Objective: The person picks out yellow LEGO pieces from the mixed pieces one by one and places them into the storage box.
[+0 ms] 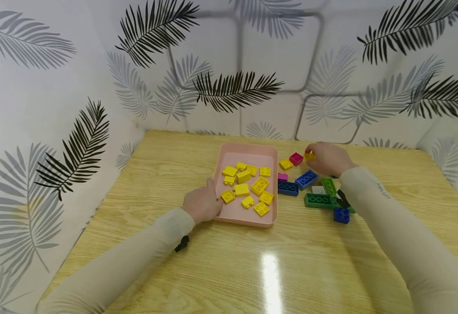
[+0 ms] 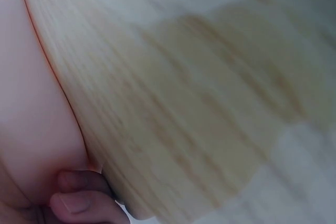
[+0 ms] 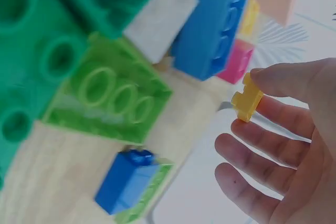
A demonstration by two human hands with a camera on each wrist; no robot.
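Between the thumb and fingers of my right hand is a small yellow toy brick, pinched above the far right of the table. My left hand grips the left side of a pink tray, and its fingertips show against the tray's wall in the left wrist view. Several yellow bricks lie spread inside the tray. Just left of my right hand, a red brick and another yellow brick rest on the wood.
Right of the tray lie blue bricks, a dark blue brick, a magenta brick, a white brick, a light green brick and a dark green brick. A leaf-patterned wall covering stands behind the table.
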